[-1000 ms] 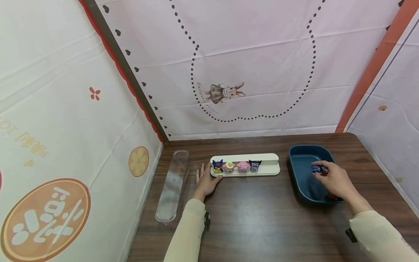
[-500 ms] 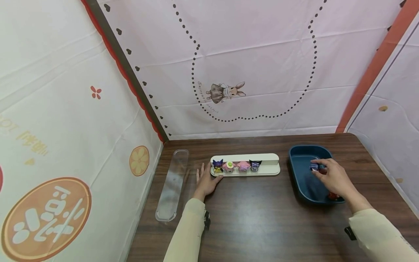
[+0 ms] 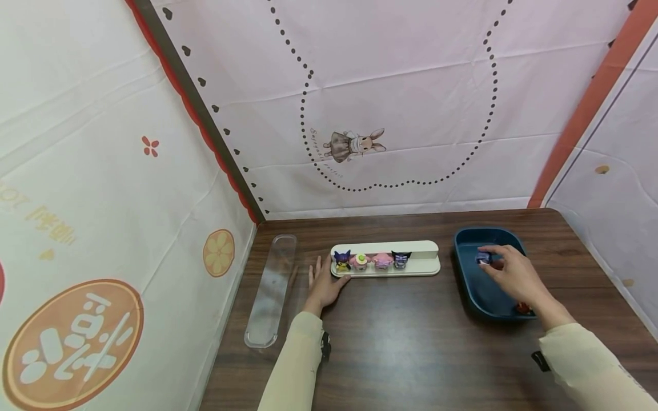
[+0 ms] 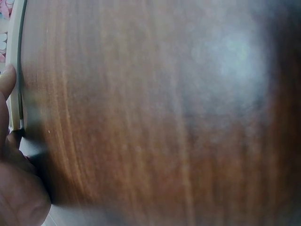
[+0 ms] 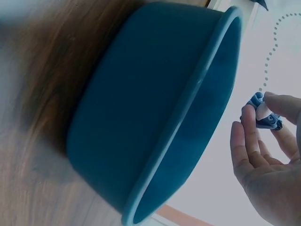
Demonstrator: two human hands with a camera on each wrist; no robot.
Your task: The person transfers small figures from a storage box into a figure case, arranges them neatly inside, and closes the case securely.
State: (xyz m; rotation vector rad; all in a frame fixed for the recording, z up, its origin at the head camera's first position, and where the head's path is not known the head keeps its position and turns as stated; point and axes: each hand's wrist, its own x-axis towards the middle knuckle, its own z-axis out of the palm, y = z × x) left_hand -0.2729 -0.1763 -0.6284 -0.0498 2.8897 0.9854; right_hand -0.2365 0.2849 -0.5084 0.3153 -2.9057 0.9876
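In the head view my right hand (image 3: pixel 516 278) pinches a small dark-blue figurine (image 3: pixel 483 257) between thumb and fingers, above the blue bin (image 3: pixel 469 294). The right wrist view shows the figurine (image 5: pixel 261 112) with blue and pale parts, held beyond the bin's rim. My left hand (image 3: pixel 323 288) rests against the left end of a long white display stand (image 3: pixel 424 266), fingers spread, thumb along its front edge. Several figurines stand in a row on it: a purple-and-yellow one (image 3: pixel 341 261), two pink ones and a dark-eared purple one (image 3: pixel 400 260).
A reddish-brown item (image 3: pixel 523 308) lies in the bin's near right corner. A long clear plastic cover (image 3: pixel 271 294) lies on the wooden table (image 3: pixel 396 342) at the left. Cloth-covered walls (image 3: pixel 411 114) enclose the table's back and sides.
My right hand has moved left and slightly away over the bin, carrying the blue figurine. More of the reddish-brown item shows. My left hand and the stand have not moved.
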